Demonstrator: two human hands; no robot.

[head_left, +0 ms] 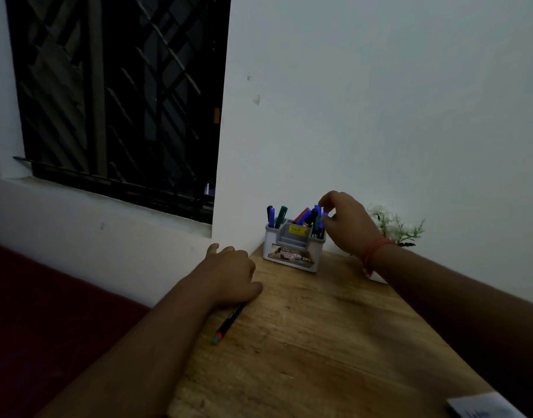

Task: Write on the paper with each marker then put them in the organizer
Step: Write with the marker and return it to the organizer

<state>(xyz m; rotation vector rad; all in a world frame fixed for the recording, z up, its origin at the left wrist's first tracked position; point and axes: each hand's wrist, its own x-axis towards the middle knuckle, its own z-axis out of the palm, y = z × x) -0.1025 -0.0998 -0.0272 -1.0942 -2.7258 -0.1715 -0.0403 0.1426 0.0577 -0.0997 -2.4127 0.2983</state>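
A grey organizer (292, 251) stands at the far end of the wooden desk (319, 342) against the wall. Several markers stand in it, blue and green at its left (276, 217), red, black and blue at its right. My right hand (348, 220) hovers over the right compartment, fingertips pinched on a blue marker (319, 214) that stands in the organizer. My left hand (232, 273) rests palm down on the desk's left edge, over the upper end of a black marker (227, 324) that lies there. A corner of the paper (485, 407) with blue writing shows at the bottom right.
A white wall rises right behind the organizer. White artificial flowers (393, 224) stand behind my right wrist. A small white item (376, 278) lies under my right forearm. A dark barred window (117, 95) fills the upper left. Left of the desk is dark red floor.
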